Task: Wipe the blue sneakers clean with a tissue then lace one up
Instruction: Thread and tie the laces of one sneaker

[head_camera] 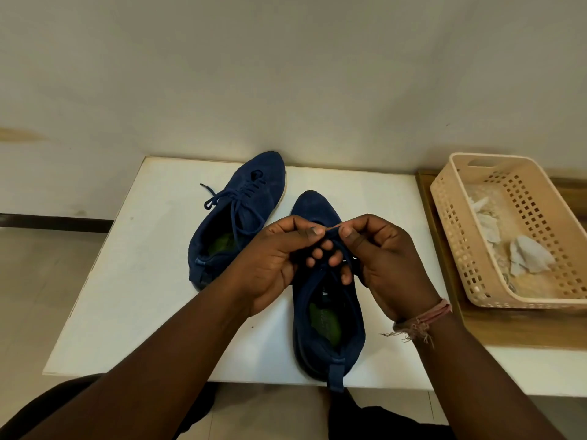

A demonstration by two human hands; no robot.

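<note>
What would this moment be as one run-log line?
stage: lacing | left hand: pinches lace | right hand: pinches lace | near sneaker: being laced | far sneaker: laced | tissues: in basket

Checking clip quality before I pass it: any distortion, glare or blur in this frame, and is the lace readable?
Head view: wide-angle bending bows the table edges; light soft, no glare, faint shadows; hands sharp, left hand and right hand pinching the dark lace, which blends into the near sneaker; basket slightly soft.

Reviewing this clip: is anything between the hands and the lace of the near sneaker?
Nothing visible. The left hand and right hand both pinch the lace above the near sneaker. The other sneaker and the basket sit off to the sides.
</note>
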